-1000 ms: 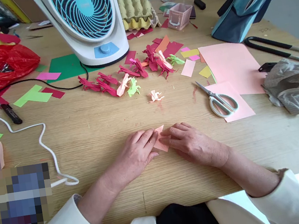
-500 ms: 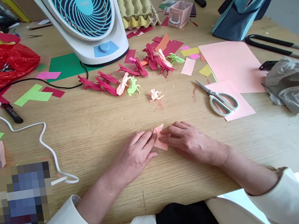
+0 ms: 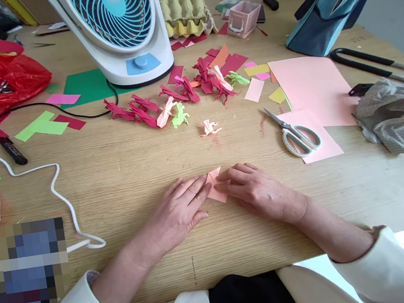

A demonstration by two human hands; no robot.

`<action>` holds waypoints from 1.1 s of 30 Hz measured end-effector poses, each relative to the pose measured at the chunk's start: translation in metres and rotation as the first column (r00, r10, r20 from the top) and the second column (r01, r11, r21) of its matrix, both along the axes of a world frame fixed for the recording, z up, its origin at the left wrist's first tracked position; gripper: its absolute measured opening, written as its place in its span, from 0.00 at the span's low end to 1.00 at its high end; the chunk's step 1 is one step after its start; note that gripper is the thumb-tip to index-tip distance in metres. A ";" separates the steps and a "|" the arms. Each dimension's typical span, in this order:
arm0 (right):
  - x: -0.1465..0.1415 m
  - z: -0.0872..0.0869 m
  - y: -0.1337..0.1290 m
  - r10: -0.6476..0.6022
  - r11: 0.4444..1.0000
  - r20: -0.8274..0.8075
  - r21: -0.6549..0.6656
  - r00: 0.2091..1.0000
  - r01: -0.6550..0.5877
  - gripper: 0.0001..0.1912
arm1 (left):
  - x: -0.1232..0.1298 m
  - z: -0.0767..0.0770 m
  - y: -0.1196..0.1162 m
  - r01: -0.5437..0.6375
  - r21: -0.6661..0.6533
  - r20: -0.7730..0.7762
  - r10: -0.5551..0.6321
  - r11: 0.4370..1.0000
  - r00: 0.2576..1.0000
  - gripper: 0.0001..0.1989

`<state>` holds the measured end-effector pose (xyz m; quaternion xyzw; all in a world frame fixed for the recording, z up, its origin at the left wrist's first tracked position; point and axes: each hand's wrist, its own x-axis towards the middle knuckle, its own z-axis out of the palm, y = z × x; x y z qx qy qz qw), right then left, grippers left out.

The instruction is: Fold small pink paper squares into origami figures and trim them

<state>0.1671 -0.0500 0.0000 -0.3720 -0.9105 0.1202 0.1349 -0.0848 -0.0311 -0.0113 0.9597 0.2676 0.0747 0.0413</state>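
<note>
A small folded piece of pink paper (image 3: 215, 187) lies on the table between my hands, creases showing on it. My left hand (image 3: 180, 208) rests flat at its left edge, fingers stretched out and thumb apart. From the right, my right hand (image 3: 259, 191) pins the paper against the wood with bent fingertips, its thumb hidden. Beyond them sits a pale pink folded-paper figure (image 3: 209, 127). Farther back is a row of dark red folded figures (image 3: 143, 114), with a light green one (image 3: 180, 115) at its near side.
White-handled scissors (image 3: 296, 132) lie on a pink sheet (image 3: 322, 146) to the right. A fan (image 3: 127, 36) stands at the back. A white cable (image 3: 55, 186) and black marker (image 3: 13, 151) are on the left. A grey mesh bag (image 3: 389, 113) sits far right.
My left hand has shifted slightly left, and its forearm has lowered outward. The right hand and the folded paper have hardly moved.
</note>
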 end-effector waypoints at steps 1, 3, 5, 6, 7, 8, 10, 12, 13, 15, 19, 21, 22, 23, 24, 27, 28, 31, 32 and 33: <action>0.000 0.000 0.000 0.000 1.000 -0.002 0.002 1.000 0.000 0.14 | -0.001 0.000 0.000 0.002 0.000 0.002 -0.002 1.000 1.000 0.28; 0.000 0.000 0.000 -0.002 1.000 0.000 0.004 1.000 0.002 0.15 | -0.003 -0.001 0.000 0.010 0.002 0.009 -0.010 1.000 1.000 0.27; 0.000 0.001 -0.001 -0.006 1.000 0.007 0.006 1.000 0.006 0.14 | -0.004 -0.002 0.000 0.013 0.009 0.013 -0.013 1.000 1.000 0.26; 0.000 0.001 -0.001 -0.007 1.000 0.010 0.007 1.000 0.007 0.14 | -0.005 -0.001 0.000 0.011 0.015 0.012 -0.011 1.000 1.000 0.25; 0.000 0.002 -0.001 -0.009 1.000 0.013 0.006 1.000 0.009 0.14 | -0.005 -0.001 0.000 0.007 0.021 0.008 -0.007 1.000 1.000 0.25; 0.000 0.002 -0.001 -0.010 1.000 0.015 0.007 1.000 0.010 0.14 | -0.005 -0.001 0.000 0.001 0.028 0.003 -0.001 1.000 1.000 0.24; 0.000 0.003 -0.001 -0.011 1.000 0.019 0.005 1.000 0.011 0.14 | -0.006 0.000 -0.001 -0.013 0.037 -0.012 0.014 0.999 1.000 0.24; -0.001 0.003 -0.001 -0.012 1.000 0.024 0.007 1.000 0.012 0.14 | -0.006 0.001 -0.003 -0.033 0.038 -0.031 0.034 0.999 0.999 0.24; -0.001 0.003 -0.002 -0.011 1.000 0.027 0.010 1.000 0.011 0.14 | -0.006 0.002 -0.004 -0.045 0.033 -0.039 0.046 0.998 0.998 0.24; -0.001 0.002 -0.002 -0.010 1.000 0.031 0.021 0.999 0.010 0.14 | -0.005 0.004 -0.005 -0.064 0.015 -0.038 0.065 0.998 0.997 0.25; -0.002 -0.001 -0.004 -0.024 0.998 0.027 0.051 0.999 0.023 0.14 | 0.005 0.010 -0.003 -0.118 -0.089 0.081 0.126 0.989 0.989 0.20; -0.002 -0.003 -0.005 -0.033 0.997 0.028 0.065 0.999 0.031 0.14 | 0.016 0.013 0.000 -0.180 -0.154 0.165 0.204 0.972 0.965 0.16; -0.002 -0.004 -0.006 -0.034 0.997 0.031 0.073 0.999 0.032 0.14 | 0.022 0.014 0.002 -0.224 -0.179 0.180 0.256 0.958 0.950 0.15; -0.003 -0.004 -0.006 -0.032 0.996 0.035 0.081 0.999 0.029 0.14 | 0.028 0.014 0.005 -0.281 -0.199 0.179 0.317 0.939 0.931 0.14; -0.003 -0.005 -0.006 -0.028 0.996 0.041 0.088 0.999 0.024 0.15 | 0.034 0.014 0.007 -0.335 -0.219 0.181 0.375 0.917 0.909 0.11; -0.004 -0.005 -0.006 -0.015 0.994 0.055 0.106 0.998 0.009 0.16 | 0.048 0.012 0.017 -0.425 -0.294 0.182 0.486 0.856 0.855 0.06; -0.004 -0.005 -0.006 -0.012 0.994 0.057 0.110 0.998 0.006 0.16 | 0.050 0.012 0.019 -0.443 -0.304 0.172 0.506 0.843 0.845 0.06; -0.005 -0.005 -0.006 -0.008 0.993 0.054 0.122 0.999 0.001 0.16 | 0.053 0.012 0.025 -0.447 -0.358 0.175 0.529 0.819 0.830 0.08; -0.005 -0.004 -0.006 -0.006 0.992 0.052 0.125 0.999 0.000 0.16 | 0.053 0.012 0.026 -0.439 -0.388 0.182 0.535 0.810 0.825 0.08; -0.004 -0.004 -0.006 -0.004 0.992 0.048 0.128 0.999 -0.002 0.16 | 0.053 0.013 0.026 -0.430 -0.419 0.188 0.540 0.800 0.821 0.09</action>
